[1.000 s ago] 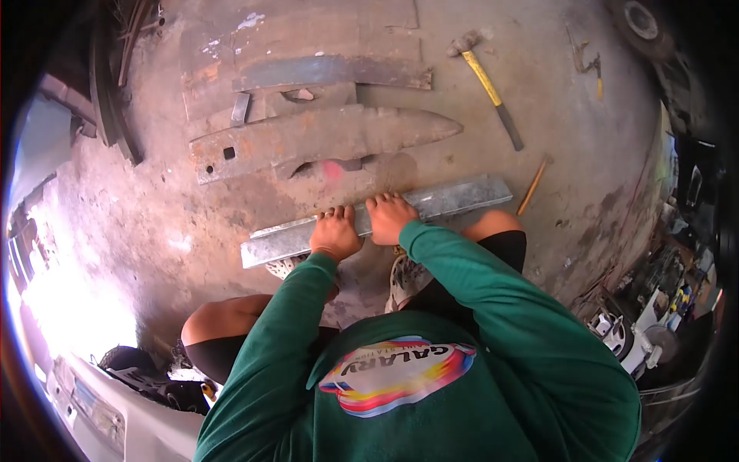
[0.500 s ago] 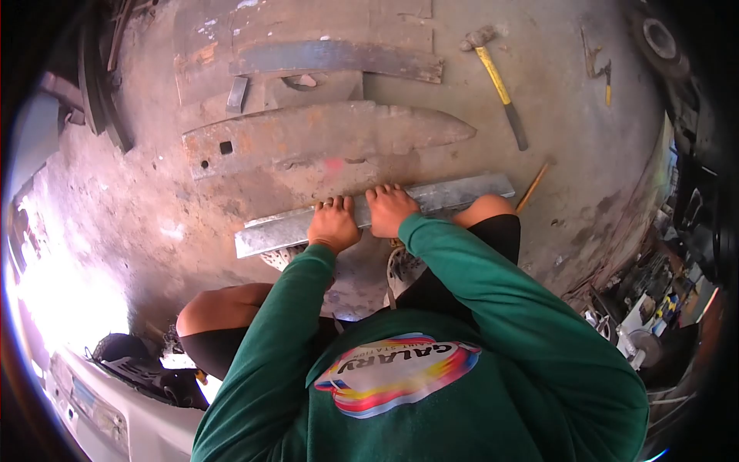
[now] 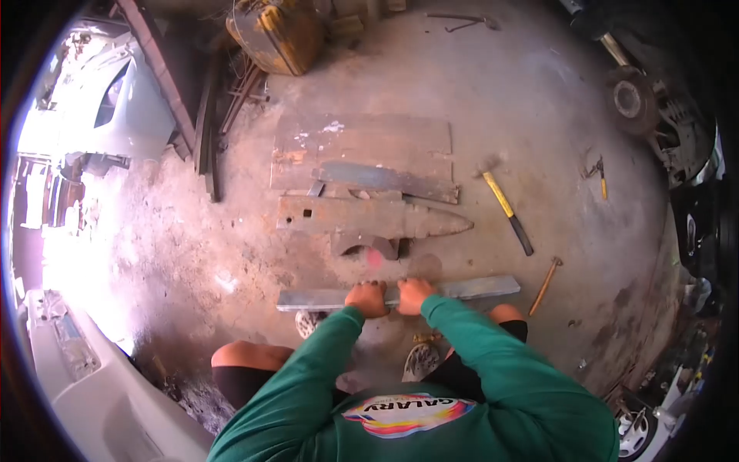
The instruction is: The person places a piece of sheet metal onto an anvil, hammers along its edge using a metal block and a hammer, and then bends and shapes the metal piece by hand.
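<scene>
A long silver-grey metal channel lies crosswise in front of my knees, roughly level from side to side. My left hand is closed around it just left of its middle. Close beside it, my right hand grips the same channel, with a small gap between the two hands. Beyond the channel rests a flat rusty metal piece with a pointed right end and a square hole near its left. A curved dark metal piece shows beneath that piece's near edge.
To the right lie a yellow-handled hammer and a smaller wooden-handled hammer. A worn flat sheet is farther out. A rusty yellow container stands at the back, a wheel at right, and a pale vehicle panel at lower left.
The view has tilted upward, showing more floor at the back. The channel has turned from a slant to nearly level, with both hands still on it.
</scene>
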`<action>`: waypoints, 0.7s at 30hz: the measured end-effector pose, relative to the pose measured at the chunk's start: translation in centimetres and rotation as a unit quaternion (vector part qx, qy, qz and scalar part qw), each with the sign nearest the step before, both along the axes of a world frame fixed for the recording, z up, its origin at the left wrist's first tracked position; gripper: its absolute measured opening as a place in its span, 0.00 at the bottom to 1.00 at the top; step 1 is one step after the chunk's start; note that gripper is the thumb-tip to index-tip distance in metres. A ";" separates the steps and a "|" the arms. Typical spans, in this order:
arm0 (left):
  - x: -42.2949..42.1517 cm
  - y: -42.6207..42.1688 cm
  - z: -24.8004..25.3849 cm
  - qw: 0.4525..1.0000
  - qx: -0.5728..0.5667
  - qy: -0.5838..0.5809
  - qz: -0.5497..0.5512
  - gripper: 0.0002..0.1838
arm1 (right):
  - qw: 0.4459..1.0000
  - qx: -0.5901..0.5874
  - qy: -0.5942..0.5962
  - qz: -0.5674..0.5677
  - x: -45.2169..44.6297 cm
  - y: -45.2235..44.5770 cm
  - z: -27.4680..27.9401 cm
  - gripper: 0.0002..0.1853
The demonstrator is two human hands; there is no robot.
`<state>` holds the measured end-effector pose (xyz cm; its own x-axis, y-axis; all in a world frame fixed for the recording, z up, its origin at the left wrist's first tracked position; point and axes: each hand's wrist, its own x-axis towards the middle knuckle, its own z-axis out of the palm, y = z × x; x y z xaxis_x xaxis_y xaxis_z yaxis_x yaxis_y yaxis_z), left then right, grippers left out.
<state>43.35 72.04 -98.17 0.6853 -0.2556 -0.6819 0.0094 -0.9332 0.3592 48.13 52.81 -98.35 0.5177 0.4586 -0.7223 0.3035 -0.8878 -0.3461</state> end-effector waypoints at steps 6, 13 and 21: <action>1.1 3.4 19.7 0.909 -0.056 -0.409 -0.052 0.38 | 0.984 0.172 -0.025 -0.046 1.8 1.1 5.0 0.34; -0.5 8.4 28.4 0.732 -0.229 -0.448 0.459 0.38 | 0.887 0.312 -0.251 -0.228 5.2 11.4 22.2 0.36; 3.6 11.3 30.3 0.483 -0.592 -0.250 0.595 0.28 | 0.856 0.386 -0.320 -0.121 3.7 18.0 29.8 0.41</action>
<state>46.91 83.33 -67.86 0.8306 0.5137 -0.2149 -0.0767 0.4878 0.8696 51.83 70.84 -68.52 0.8419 0.4944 0.2163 0.4901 -0.5328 -0.6899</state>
